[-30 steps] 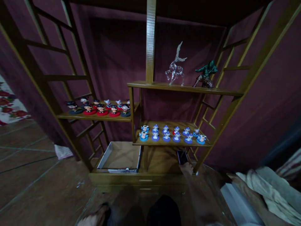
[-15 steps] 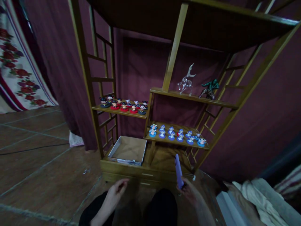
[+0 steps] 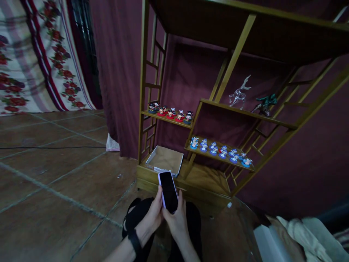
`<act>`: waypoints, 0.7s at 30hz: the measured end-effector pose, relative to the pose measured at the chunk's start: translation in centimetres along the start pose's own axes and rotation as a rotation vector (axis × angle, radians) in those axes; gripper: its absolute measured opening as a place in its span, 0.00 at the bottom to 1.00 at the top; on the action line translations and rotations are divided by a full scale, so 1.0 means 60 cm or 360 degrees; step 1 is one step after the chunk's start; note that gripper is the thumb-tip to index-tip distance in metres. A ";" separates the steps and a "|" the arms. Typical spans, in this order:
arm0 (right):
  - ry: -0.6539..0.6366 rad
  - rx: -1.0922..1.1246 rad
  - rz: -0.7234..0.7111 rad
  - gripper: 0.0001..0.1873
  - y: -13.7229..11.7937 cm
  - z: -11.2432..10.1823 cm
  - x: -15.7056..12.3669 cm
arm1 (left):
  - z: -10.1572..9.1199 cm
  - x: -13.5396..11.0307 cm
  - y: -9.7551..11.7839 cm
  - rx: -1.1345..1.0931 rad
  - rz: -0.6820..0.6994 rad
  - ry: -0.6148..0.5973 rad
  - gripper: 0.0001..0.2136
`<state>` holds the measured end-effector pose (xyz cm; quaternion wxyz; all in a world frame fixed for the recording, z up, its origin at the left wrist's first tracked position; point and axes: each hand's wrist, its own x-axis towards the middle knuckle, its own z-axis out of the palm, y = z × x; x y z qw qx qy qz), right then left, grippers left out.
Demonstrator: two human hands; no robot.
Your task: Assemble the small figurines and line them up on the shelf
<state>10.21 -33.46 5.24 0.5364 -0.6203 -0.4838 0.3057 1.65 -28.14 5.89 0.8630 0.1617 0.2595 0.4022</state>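
Observation:
A smartphone in a pale purple case is held upright above my knees, its dark screen facing me. My left hand grips its left edge, and a black band circles that wrist. Along the lower right edge, my right hand is closed around the phone too. Just beyond the phone lies a shallow cardboard box on the bottom left of the wooden display shelf. Small figurines with red and dark bases stand on the left tier; blue and purple ones line the lower right tier.
A clear glass deer figurine and a dark green figure stand on the upper right tier. Purple curtain hangs at the left. A white box and pale cloth lie at the lower right. A cable crosses the floor.
The phone has moved from my right side to the middle and turned its screen toward me. My left hand has come onto it. The view has swung left.

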 end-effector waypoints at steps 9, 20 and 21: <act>-0.0070 -0.0005 -0.0055 0.23 0.054 0.019 0.032 | -0.096 0.002 0.047 -0.0177 -0.0001 -0.0249 0.27; -0.0150 0.0230 -0.0101 0.21 0.075 0.056 0.094 | -0.116 0.058 0.047 -0.0207 -0.0002 -0.0193 0.21; -0.0137 0.0227 -0.0103 0.21 0.077 0.056 0.095 | -0.116 0.057 0.045 -0.0236 0.0011 -0.0239 0.22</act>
